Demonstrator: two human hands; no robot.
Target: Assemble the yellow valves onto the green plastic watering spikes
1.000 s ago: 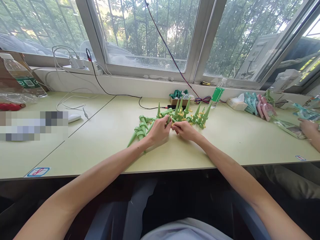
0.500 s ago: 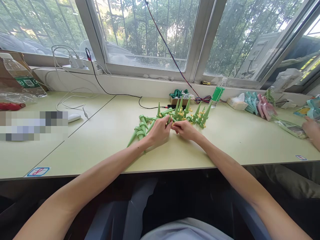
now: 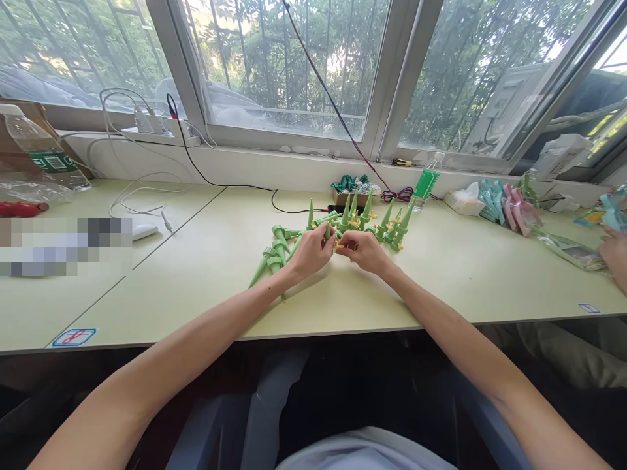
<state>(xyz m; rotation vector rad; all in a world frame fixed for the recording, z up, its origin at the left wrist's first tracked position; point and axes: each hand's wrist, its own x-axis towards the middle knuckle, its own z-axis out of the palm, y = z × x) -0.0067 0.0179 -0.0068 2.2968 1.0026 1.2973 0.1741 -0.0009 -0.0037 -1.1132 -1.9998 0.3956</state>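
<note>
My left hand [image 3: 312,253] is closed around a green watering spike [image 3: 328,230], whose tip shows above the fingers. Close against it, my right hand [image 3: 366,251] pinches a small yellow valve [image 3: 339,245] at the spike's lower end. Whether the valve is seated in the spike cannot be made out. To the left lie several green spikes [image 3: 275,262] with ribbed collars, loosely piled. Behind and right of my hands, several spikes with yellow valves [image 3: 400,232] stand tip up on the table.
Behind the spikes sits a small box [image 3: 360,198] with green wrapping. A green-labelled bottle [image 3: 426,183], a tissue pack [image 3: 465,200] and pink and blue packages [image 3: 520,210] line the back right. Cables [image 3: 142,196] run at left. Another person's hand [image 3: 614,251] is at far right.
My right hand has shifted slightly and its fingers are more raised, so the yellow valve shows more clearly. My left hand has turned a little, with the spike more upright.
</note>
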